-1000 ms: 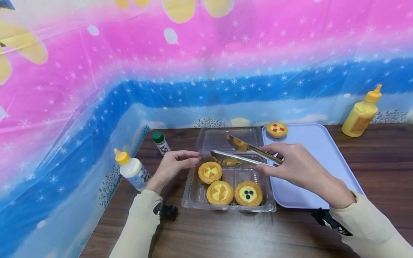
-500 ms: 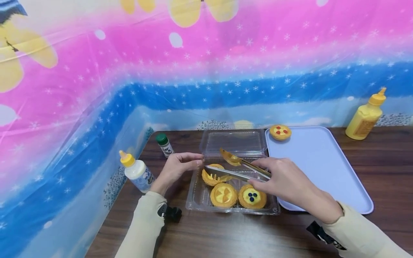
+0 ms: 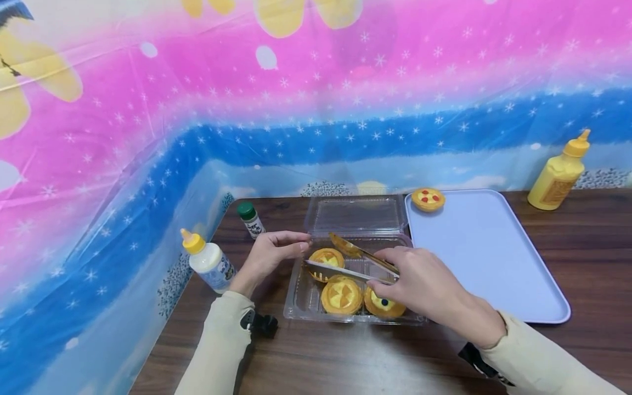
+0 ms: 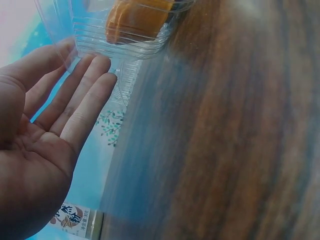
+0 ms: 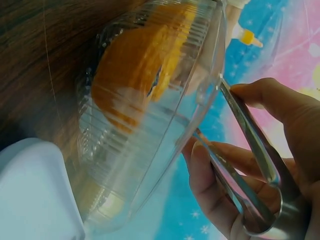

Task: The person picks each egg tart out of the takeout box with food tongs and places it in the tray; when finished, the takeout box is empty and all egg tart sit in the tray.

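Note:
My right hand [image 3: 427,282] grips metal tongs [image 3: 353,273], whose spread arms lie around the upper left tart [image 3: 326,258] in a clear plastic container [image 3: 296,307]. Whether they touch the tart I cannot tell. Two more tarts sit in the front row, one with triangular pieces [image 3: 340,296], one with dark berries [image 3: 384,303], partly under my right hand. In the left wrist view my left hand [image 4: 55,115] has its fingertips at the container's edge, thumb and finger pinching the clear rim. The tongs [image 5: 255,145] show between my right thumb and fingers.
Right of the container lies a lavender tray [image 3: 484,258] with a red-dotted tart [image 3: 428,199] at its back left corner. A yellow bottle [image 3: 555,178] stands at the far right. On the left are a white bottle [image 3: 212,266] and a green-capped shaker [image 3: 250,219].
My right hand has brought the tongs left and toward me, from above the container's back compartments to the upper left tart. My left hand has stayed at the container's edge.

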`<action>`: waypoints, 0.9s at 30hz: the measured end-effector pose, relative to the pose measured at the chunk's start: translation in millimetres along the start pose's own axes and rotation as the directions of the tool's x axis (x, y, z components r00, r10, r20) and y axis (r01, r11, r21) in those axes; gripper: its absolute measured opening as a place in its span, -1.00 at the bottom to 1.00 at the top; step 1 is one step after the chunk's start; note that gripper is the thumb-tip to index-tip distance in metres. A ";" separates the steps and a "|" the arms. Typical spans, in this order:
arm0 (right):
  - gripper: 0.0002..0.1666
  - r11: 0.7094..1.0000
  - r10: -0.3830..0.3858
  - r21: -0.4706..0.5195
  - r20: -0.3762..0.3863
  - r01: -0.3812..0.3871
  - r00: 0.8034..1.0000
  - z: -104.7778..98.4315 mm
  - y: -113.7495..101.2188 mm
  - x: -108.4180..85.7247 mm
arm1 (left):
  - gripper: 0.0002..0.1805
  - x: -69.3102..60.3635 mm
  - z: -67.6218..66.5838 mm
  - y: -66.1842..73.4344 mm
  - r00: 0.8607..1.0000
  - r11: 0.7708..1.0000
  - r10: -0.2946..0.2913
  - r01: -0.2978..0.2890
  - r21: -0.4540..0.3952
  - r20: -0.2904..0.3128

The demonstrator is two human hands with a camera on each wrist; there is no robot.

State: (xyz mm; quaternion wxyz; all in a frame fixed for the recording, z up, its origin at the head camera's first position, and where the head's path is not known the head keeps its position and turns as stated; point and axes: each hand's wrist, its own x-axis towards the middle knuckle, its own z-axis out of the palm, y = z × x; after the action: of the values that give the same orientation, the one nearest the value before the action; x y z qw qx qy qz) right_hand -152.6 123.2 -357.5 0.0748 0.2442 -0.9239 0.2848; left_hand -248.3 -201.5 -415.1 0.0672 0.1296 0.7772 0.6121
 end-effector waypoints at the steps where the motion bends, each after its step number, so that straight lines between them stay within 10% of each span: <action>1: -0.49 1.000 -0.003 -0.004 -0.003 0.003 1.000 0.9 -0.7 -0.4 | -0.68 0.2 0.2 0.0 1.000 1.000 0.000 0.000 -0.002 0.001; 27: -0.51 0.987 -0.050 -0.158 -0.058 0.041 0.997 16.0 -15.0 -3.4 | -0.69 -1.1 -0.1 -0.1 1.000 0.999 0.005 -0.005 0.039 0.003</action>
State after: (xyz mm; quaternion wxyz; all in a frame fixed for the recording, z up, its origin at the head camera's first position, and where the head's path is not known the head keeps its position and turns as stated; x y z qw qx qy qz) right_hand -142.2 104.8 -364.3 0.1286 0.2498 -0.9349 0.2170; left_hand -247.3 -201.9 -415.2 0.0643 0.1336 0.7885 0.5969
